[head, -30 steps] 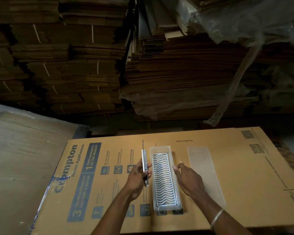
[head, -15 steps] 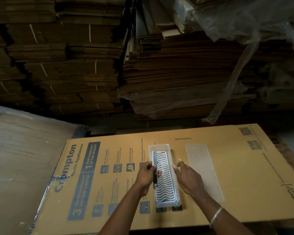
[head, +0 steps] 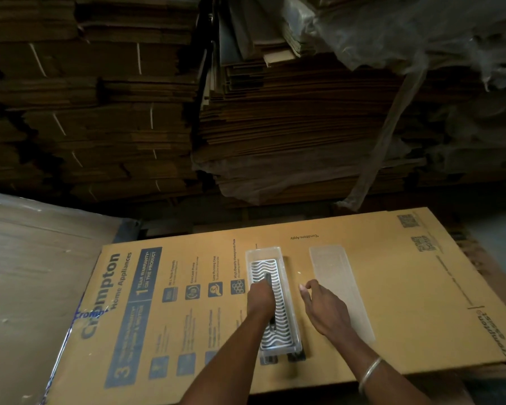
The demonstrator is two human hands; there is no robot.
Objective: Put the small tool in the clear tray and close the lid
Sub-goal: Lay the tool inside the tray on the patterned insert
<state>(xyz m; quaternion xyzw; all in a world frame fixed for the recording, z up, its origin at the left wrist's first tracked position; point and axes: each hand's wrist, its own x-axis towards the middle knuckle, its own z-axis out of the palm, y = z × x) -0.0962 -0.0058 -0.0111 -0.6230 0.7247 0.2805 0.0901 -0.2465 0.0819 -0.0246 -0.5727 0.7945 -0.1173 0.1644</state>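
Dim overall, with soft light pooled on the tan printed cardboard sheet (head: 392,287) around the hands, deep shadow over the stacked brown flattened cartons (head: 100,112) beyond them, wide-angle bending at edges.

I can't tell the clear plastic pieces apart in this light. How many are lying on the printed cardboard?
2. The clear tray sits mid-sheet, the left hand lowering the small tool into it. The lid lies flat to its right, beyond the right hand. None seems hidden.

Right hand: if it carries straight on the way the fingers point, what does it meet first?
The right hand points up and slightly left, between the tray and the lid. The line looks free: only bare cardboard ahead, though depth is unclear.
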